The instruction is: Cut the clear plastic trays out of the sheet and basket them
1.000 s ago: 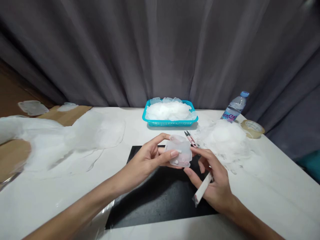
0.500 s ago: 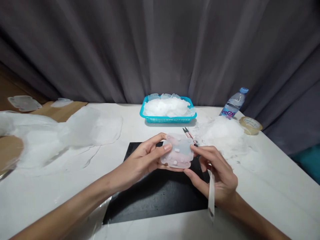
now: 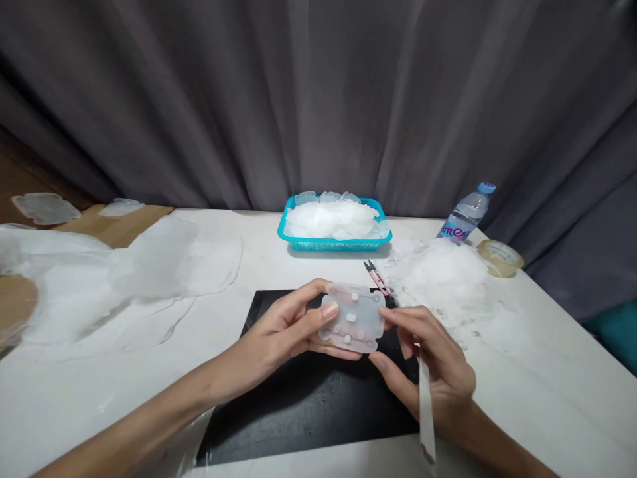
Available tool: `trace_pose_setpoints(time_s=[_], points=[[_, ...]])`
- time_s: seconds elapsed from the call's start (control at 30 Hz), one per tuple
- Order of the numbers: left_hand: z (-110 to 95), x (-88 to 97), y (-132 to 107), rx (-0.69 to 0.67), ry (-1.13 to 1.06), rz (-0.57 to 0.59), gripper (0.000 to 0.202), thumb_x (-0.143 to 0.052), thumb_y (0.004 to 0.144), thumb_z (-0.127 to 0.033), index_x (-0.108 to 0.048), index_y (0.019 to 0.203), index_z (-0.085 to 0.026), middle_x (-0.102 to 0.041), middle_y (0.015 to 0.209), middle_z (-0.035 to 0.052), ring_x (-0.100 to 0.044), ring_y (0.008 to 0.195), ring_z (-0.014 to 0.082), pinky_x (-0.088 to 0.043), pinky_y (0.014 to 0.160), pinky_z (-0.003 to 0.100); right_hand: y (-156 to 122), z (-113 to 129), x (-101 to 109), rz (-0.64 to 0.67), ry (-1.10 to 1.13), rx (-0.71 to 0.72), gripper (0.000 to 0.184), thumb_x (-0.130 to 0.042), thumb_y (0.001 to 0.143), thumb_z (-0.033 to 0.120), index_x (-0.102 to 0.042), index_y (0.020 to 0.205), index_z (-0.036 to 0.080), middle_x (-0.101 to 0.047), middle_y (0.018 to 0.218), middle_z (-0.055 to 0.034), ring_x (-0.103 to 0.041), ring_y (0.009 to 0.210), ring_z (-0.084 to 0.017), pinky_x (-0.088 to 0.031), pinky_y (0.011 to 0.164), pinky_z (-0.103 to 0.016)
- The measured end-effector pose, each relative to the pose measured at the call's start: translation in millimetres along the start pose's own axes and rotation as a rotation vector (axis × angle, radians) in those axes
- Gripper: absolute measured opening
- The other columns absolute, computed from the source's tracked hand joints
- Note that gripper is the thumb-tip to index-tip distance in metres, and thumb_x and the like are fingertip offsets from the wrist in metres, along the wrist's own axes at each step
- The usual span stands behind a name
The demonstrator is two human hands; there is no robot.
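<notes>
A frosted, translucent plate (image 3: 365, 317) with notched edges and small raised pegs is held up over a black mat (image 3: 303, 405). My left hand (image 3: 301, 325) grips its left side, thumb on the face and fingers behind. My right hand (image 3: 432, 362) has its index fingertip at the plate's right edge and its thumb near the lower right corner. A slim white strip-like tool (image 3: 426, 411) is tucked in that hand's curled fingers and hangs downward; its tip has a dark mark, and its kind is unclear.
Behind the mat stands a turquoise basket (image 3: 334, 245) heaped with white pieces. Thread snips (image 3: 377, 276) lie beside a white fluffy pile (image 3: 440, 272). A water bottle (image 3: 465, 216) and tape roll (image 3: 501, 257) stand at right. Plastic bags (image 3: 134, 272) and cardboard (image 3: 134, 226) lie left.
The plate now faces the camera more squarely, its pegs showing more clearly. Both hands sit slightly lower in the picture, as does the whole scene. Both grips are unchanged.
</notes>
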State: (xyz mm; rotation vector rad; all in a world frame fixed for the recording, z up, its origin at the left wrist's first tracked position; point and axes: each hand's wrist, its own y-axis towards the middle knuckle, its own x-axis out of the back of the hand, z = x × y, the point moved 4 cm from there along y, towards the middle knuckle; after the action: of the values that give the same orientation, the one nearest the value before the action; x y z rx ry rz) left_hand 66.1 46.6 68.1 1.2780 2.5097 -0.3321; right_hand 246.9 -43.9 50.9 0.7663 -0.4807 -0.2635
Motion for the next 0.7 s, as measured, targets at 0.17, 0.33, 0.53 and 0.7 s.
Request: trace_pose_setpoints(time_s=[0.17, 0.33, 0.53, 0.7], points=[[5, 3.2, 0, 0.024, -0.035, 0.007, 0.034, -0.053, 0.109, -0.037, -0.066, 0.136, -0.022, -0.071, 0.136, 0.0137, -0.073, 0.118, 0.0305, -0.063, 0.096, 0.041, -4, -7, -1, -0.017, 0.015, -0.027, 0.052, -0.07, 0.089, 0.002, -0.063, 0.136, 0.023, -0.065, 0.1, -0.0047, -0.049, 0.067, -0.012, -0.048, 0.058, -0.027], [10, 1.6, 2, 0.032, -0.182, 0.088, 0.081, -0.028, 0.102, -0.075, -0.061, 0.143, -0.013, -0.075, 0.126, 0.0216, -0.073, 0.117, 0.0376, -0.056, 0.104, 0.055, -5, -10, -1, -0.028, 0.003, -0.04, 0.052, -0.07, 0.089, 0.002, -0.063, 0.136, 0.024, -0.065, 0.099, -0.0036, -0.049, 0.066, -0.011, -0.048, 0.058, -0.027], [2, -0.5, 2, 0.021, -0.177, 0.103, 0.097, -0.026, 0.095, -0.086, -0.057, 0.147, -0.01, -0.073, 0.13, 0.0245, -0.068, 0.125, 0.0398, -0.046, 0.113, 0.059, -6, -19, -2, -0.052, -0.025, -0.152, 0.041, -0.07, 0.093, 0.009, -0.063, 0.13, 0.026, -0.066, 0.1, -0.0016, -0.046, 0.058, -0.009, -0.046, 0.056, -0.026], [4, 5.5, 3, 0.039, -0.196, 0.086, 0.101, -0.022, 0.094, -0.087, -0.051, 0.151, -0.01, -0.074, 0.128, 0.0255, -0.067, 0.126, 0.0417, -0.042, 0.114, 0.064, -4, -30, -1, -0.105, -0.004, -0.218, 0.014, -0.067, 0.097, 0.017, -0.056, 0.09, 0.023, -0.064, 0.093, -0.001, -0.057, 0.068, -0.011, -0.043, 0.055, -0.024]])
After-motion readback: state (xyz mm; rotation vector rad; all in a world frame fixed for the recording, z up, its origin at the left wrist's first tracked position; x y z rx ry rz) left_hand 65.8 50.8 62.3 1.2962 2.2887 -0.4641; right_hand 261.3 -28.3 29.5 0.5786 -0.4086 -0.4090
